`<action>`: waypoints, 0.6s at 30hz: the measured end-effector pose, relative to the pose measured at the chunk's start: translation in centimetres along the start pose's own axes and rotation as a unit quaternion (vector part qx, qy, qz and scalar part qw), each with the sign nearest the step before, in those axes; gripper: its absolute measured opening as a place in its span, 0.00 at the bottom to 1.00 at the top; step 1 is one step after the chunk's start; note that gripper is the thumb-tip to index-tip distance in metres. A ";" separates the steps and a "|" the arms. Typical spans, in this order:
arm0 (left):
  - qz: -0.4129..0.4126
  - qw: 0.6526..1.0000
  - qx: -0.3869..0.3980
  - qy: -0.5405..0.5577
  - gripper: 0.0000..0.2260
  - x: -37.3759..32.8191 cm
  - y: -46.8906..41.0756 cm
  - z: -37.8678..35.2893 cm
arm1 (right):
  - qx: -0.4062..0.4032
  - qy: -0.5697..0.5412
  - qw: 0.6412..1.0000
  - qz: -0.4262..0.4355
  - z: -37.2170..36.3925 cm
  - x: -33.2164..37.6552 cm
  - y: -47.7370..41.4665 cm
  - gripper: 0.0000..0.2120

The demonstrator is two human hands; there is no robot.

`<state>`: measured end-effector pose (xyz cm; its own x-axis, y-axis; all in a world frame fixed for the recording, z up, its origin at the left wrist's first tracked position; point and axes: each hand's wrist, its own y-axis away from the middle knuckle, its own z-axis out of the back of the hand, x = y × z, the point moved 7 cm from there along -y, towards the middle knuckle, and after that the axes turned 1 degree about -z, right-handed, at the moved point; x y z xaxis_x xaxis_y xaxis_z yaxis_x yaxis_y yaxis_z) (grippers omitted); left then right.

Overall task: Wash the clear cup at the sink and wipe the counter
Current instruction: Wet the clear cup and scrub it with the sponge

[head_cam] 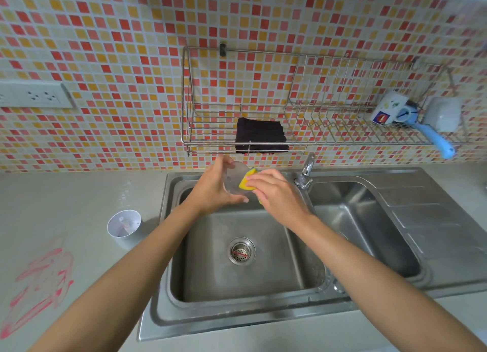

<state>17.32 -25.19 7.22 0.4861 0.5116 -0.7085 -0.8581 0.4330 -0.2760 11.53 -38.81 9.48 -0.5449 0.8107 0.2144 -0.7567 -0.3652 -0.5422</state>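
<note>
Cup (235, 178), clear, sits clasped in left hand (214, 187)'s closed grip over sink (245, 317); right hand (276, 193) presses yellow sponge (247, 179) against it.

Open basin (237, 272) — faucet (307, 171) at right

Clear plastic cup (235, 179) mostly hidden behind left hand (214, 188); yellow sponge (247, 179) partly under right hand (276, 193). White wall socket (34, 95) cut by left edge.
</note>
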 end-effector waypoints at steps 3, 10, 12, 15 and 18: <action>-0.029 0.999 -0.011 -0.022 0.37 0.1 -0.4 0.7 | 0.015 -0.018 1.000 -0.012 -0.5 -0.6 -0.9 0.13; -0.043 0.991 0.027 -0.120 0.36 1.3 0.0 1.0 | 0.117 -0.046 0.992 -0.025 -2.7 -0.1 -1.1 0.12; -0.032 0.991 0.045 -0.124 0.36 1.4 0.3 0.7 | 0.101 -0.007 0.995 -0.008 -2.4 -0.5 -1.6 0.12; -0.031 0.993 0.044 -0.104 0.36 1.2 0.2 1.1 | 0.056 0.026 0.998 -0.013 -2.1 0.1 -1.7 0.13; -0.027 0.993 0.047 -0.106 0.37 1.6 0.2 1.8 | 0.053 -0.028 0.997 -0.039 -2.9 1.5 -1.1 0.14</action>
<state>18.26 -22.96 7.19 0.5628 0.6265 -0.5392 -0.8160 0.5254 -0.2411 12.56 -35.84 8.04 -0.5004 0.8127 0.2986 -0.8295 -0.3511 -0.4344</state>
